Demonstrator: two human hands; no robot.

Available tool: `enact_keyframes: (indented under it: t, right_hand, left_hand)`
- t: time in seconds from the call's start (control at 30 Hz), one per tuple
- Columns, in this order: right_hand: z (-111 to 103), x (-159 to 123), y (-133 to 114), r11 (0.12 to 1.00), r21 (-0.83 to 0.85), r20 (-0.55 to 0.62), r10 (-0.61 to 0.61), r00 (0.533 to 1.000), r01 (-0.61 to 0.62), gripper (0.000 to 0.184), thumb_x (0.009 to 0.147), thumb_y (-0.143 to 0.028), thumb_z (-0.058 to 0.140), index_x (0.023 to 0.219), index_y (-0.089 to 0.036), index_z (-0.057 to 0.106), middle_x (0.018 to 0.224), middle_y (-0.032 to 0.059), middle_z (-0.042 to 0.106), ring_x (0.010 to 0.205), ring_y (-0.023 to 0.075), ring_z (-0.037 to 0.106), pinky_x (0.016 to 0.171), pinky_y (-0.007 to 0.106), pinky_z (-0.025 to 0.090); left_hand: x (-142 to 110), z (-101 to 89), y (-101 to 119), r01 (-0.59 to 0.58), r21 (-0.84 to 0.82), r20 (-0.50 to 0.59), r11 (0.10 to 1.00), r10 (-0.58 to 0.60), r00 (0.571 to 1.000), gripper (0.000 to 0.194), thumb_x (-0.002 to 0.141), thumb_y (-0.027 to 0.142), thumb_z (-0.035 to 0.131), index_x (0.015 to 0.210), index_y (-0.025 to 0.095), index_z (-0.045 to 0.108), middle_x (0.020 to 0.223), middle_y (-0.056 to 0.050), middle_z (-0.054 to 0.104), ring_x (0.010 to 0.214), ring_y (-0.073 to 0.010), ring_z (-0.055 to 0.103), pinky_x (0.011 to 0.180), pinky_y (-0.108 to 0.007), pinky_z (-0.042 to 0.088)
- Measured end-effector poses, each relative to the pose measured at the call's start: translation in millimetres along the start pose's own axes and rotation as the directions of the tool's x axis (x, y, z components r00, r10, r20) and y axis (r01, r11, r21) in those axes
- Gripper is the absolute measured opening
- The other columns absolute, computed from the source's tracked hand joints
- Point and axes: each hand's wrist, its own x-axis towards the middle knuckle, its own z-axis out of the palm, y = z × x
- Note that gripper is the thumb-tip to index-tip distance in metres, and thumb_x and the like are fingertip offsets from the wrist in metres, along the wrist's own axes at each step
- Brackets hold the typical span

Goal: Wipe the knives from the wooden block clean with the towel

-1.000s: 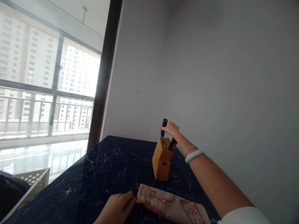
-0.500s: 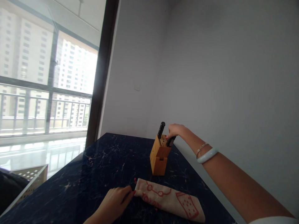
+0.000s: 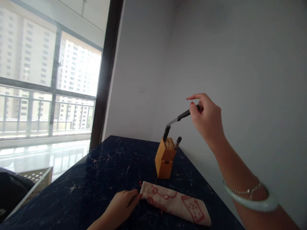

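Observation:
My right hand (image 3: 208,119) is raised in the air, closed on the end of a black knife handle. The small knife (image 3: 184,114) slants down to the left, its thin blade above the wooden knife block (image 3: 164,164). Two other handles stick up from the block: a black one (image 3: 166,133) at the left and a black-and-silver one (image 3: 177,143) at the right. Near the front, my left hand (image 3: 122,206) pinches the left corner of a folded beige cloth (image 3: 176,204) with red drawings and lettering.
The block and cloth stand on a dark blue marbled table (image 3: 124,163). A grey wall (image 3: 230,64) runs along its right and back. At the lower left sits a pale perforated basket or chair (image 3: 38,182) with something black. Beyond is a glass door.
My right hand has moved up and to the right, away from the block, and now holds a knife drawn out of it. My left hand stays on the cloth corner.

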Motion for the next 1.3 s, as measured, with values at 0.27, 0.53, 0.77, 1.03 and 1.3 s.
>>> enact_keyframes:
  t: [0.27,0.53,0.77,1.03,1.3]
  right_hand:
    - [50.5,-184.6,-20.1,0.766,0.489,0.297,0.304,0.905,-0.417,0.021,0.083,-0.029,0.044,0.09,-0.026,0.064,0.091,0.0017,0.064,0.086,0.0192,0.058,0.078,0.029,0.042]
    - [106.2,-272.6,-29.5,0.403,0.518,0.622,0.428,0.656,-0.755,0.031,0.08,-0.046,0.05,0.102,-0.026,0.058,0.076,0.0006,0.061,0.069,0.019,0.059,0.068,0.032,0.048]
    - [110.8,-296.8,-28.7,0.587,0.466,0.719,0.185,0.67,-0.662,0.034,0.084,-0.031,0.044,0.117,-0.028,0.049,0.104,0.0034,0.061,0.098,0.0215,0.055,0.087,0.037,0.041]
    - [123.7,-296.0,11.3,0.942,0.046,0.774,0.176,0.609,-0.331,0.023,0.07,-0.005,0.044,0.077,-0.022,0.057,0.088,0.004,0.061,0.089,0.0227,0.055,0.08,0.033,0.04]
    - [132.6,-294.6,34.9,0.793,0.175,0.598,0.385,0.703,-0.583,0.005,0.078,-0.017,0.044,0.078,-0.021,0.041,0.07,-0.0007,0.053,0.064,0.015,0.054,0.062,0.025,0.041]
  left_hand:
    - [-5.9,-8.8,20.0,-0.044,-0.342,0.036,0.939,0.06,0.998,0.04,0.089,0.046,0.031,0.112,0.024,0.056,0.069,0.0,0.066,0.065,-0.0154,0.06,0.065,-0.022,0.041]
    - [0.0,10.9,27.9,0.064,-0.901,0.017,0.429,-0.112,0.994,0.05,0.085,0.053,0.037,0.121,0.02,0.045,0.107,-0.007,0.061,0.092,-0.0204,0.058,0.074,-0.03,0.048]
    - [10.9,20.5,0.8,0.052,-0.89,-0.166,0.454,-0.427,0.889,0.046,0.069,0.058,0.057,0.09,0.017,0.058,0.077,-0.004,0.065,0.075,-0.0191,0.06,0.07,-0.029,0.047]
    - [13.6,7.9,-32.2,0.274,-0.395,-0.116,0.877,-0.344,0.932,0.046,0.084,0.057,0.03,0.072,0.019,0.055,0.051,0.005,0.048,0.048,-0.0115,0.049,0.048,-0.021,0.032]
    - [7.9,10.1,-24.3,0.293,0.038,0.026,0.955,-0.294,0.955,0.035,0.091,0.04,0.029,0.074,0.021,0.053,0.065,-0.001,0.063,0.059,-0.0145,0.061,0.054,-0.022,0.033]
